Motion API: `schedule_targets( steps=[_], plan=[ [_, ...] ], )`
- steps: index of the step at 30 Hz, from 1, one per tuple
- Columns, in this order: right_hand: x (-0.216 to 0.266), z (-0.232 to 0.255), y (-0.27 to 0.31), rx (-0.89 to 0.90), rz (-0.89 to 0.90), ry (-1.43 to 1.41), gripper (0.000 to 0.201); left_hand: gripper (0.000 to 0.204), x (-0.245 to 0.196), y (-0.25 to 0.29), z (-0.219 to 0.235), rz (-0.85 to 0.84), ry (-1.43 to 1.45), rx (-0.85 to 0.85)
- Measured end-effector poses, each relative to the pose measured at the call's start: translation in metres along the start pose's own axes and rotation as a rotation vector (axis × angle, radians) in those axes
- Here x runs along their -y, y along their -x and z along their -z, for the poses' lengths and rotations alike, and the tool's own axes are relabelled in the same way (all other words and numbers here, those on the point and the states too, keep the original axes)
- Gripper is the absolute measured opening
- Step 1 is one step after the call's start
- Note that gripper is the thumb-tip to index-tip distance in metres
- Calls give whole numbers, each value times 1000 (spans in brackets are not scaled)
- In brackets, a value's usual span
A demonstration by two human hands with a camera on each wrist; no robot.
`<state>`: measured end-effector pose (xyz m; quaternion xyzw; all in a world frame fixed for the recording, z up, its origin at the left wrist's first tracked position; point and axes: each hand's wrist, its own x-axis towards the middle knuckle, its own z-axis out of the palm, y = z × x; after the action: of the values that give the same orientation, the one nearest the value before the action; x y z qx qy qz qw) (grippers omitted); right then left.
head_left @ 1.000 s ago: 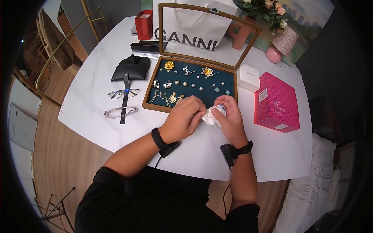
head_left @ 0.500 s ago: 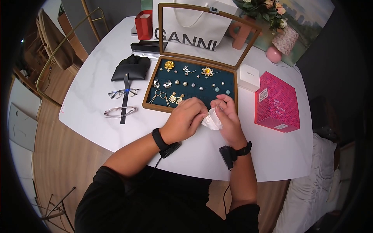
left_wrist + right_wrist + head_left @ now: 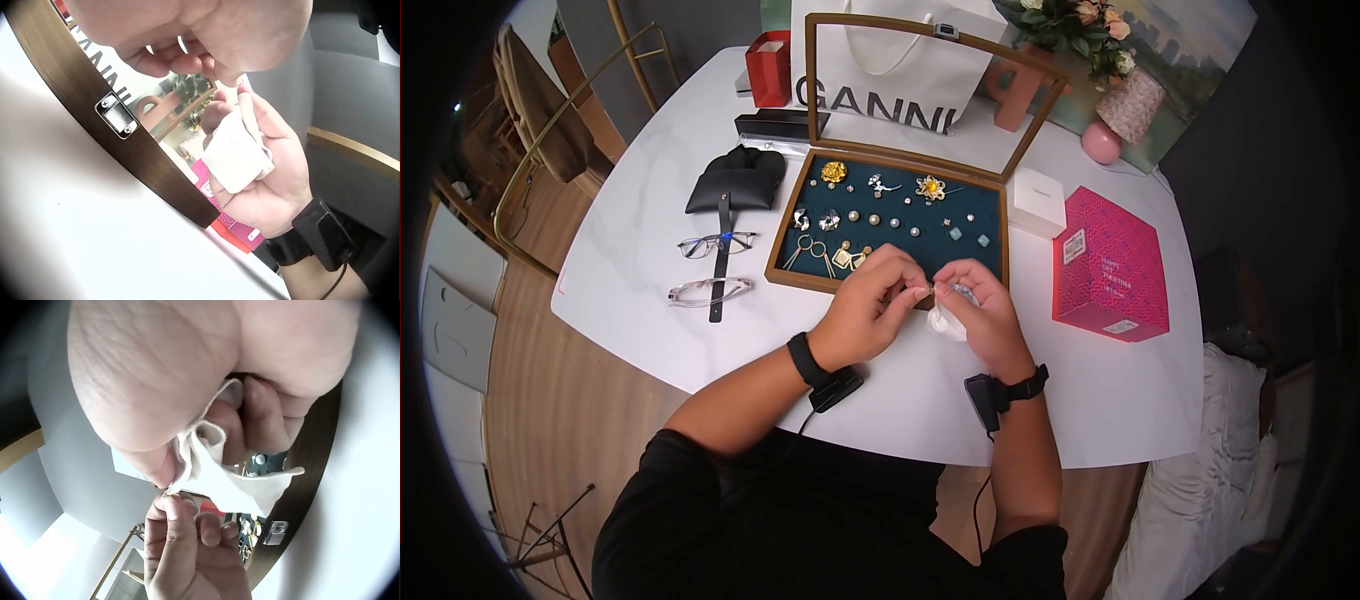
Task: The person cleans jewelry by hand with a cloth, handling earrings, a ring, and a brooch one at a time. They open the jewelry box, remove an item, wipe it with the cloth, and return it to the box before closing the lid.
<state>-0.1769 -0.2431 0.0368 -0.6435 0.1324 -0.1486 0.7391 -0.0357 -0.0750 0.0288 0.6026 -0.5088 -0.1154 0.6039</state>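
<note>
In the head view my left hand point(image 3: 868, 305) and right hand point(image 3: 990, 315) meet at the fingertips in front of the jewelry case point(image 3: 800, 278). A soft white cloth point(image 3: 945, 322) hangs folded from my right hand, gripped between thumb and fingers. Between the left thumb and forefinger is a tiny gold-coloured piece of jewelry point(image 3: 165, 492), mostly covered; I cannot tell its kind. The cloth's edge comes right to it in the right wrist view. Gold square earrings point(image 3: 846, 258), pearl studs point(image 3: 874, 219) and a flower brooch point(image 3: 931, 187) sit on the case's dark green lining.
The case's glazed lid point(image 3: 811, 80) stands raised before a white paper bag point(image 3: 870, 95). Two pairs of glasses point(image 3: 710, 291) and a black pouch point(image 3: 735, 190) lie left. To the right are a small white box point(image 3: 1038, 203) and a pink patterned box point(image 3: 1110, 265).
My right thumb and fingers have come in to the left fingertips, with the cloth now folded and hanging below them. My left hand has stayed nearly still. The view has shifted slightly.
</note>
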Motion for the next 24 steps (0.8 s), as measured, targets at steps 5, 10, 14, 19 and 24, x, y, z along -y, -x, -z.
schedule_targets(
  steps=[5,10,14,19,24],
  plan=[
    [0,-2,1,35,-47,-35,11,7,-1,-1,1,1,-16,-23],
    [-3,4,0,58,-75,-45,10,11,0,-2,-1,-38,-53,-55],
    [-5,3,-1,79,-104,-75,10,17,-5,-1,-2,-46,-103,-59],
    [-6,3,-2,70,-109,-65,11,18,-7,-3,-1,-115,-183,-82],
    [-4,2,-2,51,-85,-61,12,19,-9,-6,2,-162,-216,-57]
  ],
)
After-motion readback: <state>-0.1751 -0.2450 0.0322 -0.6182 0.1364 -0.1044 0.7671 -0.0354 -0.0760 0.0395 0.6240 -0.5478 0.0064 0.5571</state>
